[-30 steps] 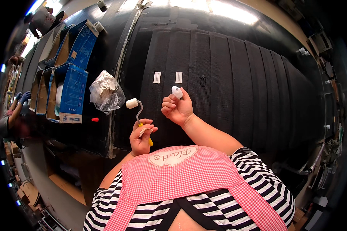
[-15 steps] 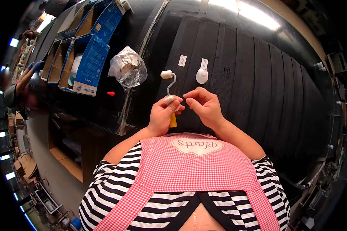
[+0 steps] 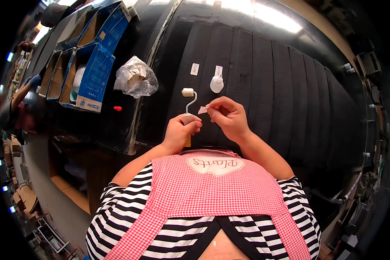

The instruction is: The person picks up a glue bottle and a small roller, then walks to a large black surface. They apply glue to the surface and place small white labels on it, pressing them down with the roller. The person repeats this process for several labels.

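Note:
My left hand (image 3: 179, 132) is closed around a small paint roller (image 3: 188, 92) with a white sleeve, a bent wire frame and a yellow handle. Something flat and pale (image 3: 189, 118) shows between its thumb and fingers, against the roller. Beside it, my right hand (image 3: 232, 121) pinches a small white label (image 3: 203, 110) between thumb and fingertips. Past both hands, a small white squeeze bottle (image 3: 216, 84) rests on the black ribbed sheet (image 3: 255, 99), touching or overlapping a white label (image 3: 219, 69). Another white label (image 3: 195, 69) lies to the left of the bottle.
A crumpled clear plastic bag (image 3: 136, 78) with something pale inside lies left of the sheet. Nearby is a small red object (image 3: 118, 108). Blue cardboard bins (image 3: 93, 80) stand at the far left. Beyond them shows another person's gloved hand (image 3: 34, 81).
My right hand now holds a small white label clear of my left hand; before, its fingers showed no label. The roller has tipped slightly. The whole view has shifted a little.

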Available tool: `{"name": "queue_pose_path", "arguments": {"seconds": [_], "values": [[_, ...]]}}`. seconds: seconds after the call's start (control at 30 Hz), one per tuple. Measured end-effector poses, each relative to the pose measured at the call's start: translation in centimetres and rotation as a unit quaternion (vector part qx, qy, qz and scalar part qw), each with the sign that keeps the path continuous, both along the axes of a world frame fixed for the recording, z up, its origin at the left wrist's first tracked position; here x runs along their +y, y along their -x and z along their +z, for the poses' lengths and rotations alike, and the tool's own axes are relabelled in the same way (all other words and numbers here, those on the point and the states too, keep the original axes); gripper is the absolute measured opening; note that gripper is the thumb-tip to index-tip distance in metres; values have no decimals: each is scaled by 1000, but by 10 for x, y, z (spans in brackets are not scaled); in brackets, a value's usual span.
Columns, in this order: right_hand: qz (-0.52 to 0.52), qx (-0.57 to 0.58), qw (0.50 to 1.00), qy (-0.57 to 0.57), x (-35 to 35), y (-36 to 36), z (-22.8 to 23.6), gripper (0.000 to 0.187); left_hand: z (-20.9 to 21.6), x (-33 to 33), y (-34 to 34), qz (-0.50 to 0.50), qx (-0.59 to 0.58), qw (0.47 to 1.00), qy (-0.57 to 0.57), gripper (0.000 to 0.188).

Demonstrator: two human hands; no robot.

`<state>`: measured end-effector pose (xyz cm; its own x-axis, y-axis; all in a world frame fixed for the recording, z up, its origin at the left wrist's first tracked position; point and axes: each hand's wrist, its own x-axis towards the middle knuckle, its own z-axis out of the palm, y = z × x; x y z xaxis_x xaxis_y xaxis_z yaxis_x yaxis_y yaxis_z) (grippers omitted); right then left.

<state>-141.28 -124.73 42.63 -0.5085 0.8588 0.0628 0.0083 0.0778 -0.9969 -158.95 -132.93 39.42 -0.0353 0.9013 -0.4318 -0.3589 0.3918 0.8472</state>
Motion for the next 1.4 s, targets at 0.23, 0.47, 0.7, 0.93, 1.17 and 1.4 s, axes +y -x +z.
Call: {"name": "queue_pose_path", "arguments": {"seconds": [0.23, 0.47, 0.7, 0.93, 1.17, 1.4], "values": [[-10, -83, 877, -473, -5, -22, 6, 25, 8, -3, 0, -46, -160, 986, 11, 38], [-19, -10, 970, -241, -13, -25, 3, 27, 14, 6, -7, -74, -1, 995, -69, 15], [60, -13, 987, 148, 2, -38, 7, 11, -2, 12, -11, -118, 274, 927, -229, 14], [-70, -165, 982, 67, 56, -84, -42, 4, -49, 5, 2, -30, 175, 958, -225, 13], [-160, -320, 930, -83, 118, -90, -56, 6, -65, 7, 11, -32, 241, 935, -258, 16], [-210, -330, 911, -128, 147, -87, -65, 5, -69, 7, 11, -15, 261, 933, -246, 17]]}}
